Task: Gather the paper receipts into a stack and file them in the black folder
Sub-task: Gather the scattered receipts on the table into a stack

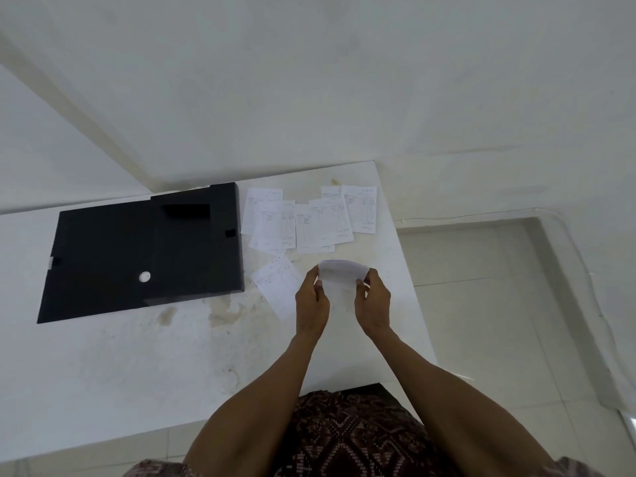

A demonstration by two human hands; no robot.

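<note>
Your left hand (312,301) and right hand (373,301) meet above the white table (137,356), and between them you hold a small stack of receipts (340,275); each hand's fingers are curled in and pinch one side edge, so the paper bows upward in an arch. At ten o'clock from your hands, a single receipt (275,284) lies flat and askew on the table, just beside your left hand. Further out, at twelve o'clock, the loose receipts (303,220) lie spread in an overlapping fan near the table's far edge. The black folder (137,253) lies flat at nine to ten o'clock, just beside the fan's left end, with a small white disc (144,277) on its surface.
</note>
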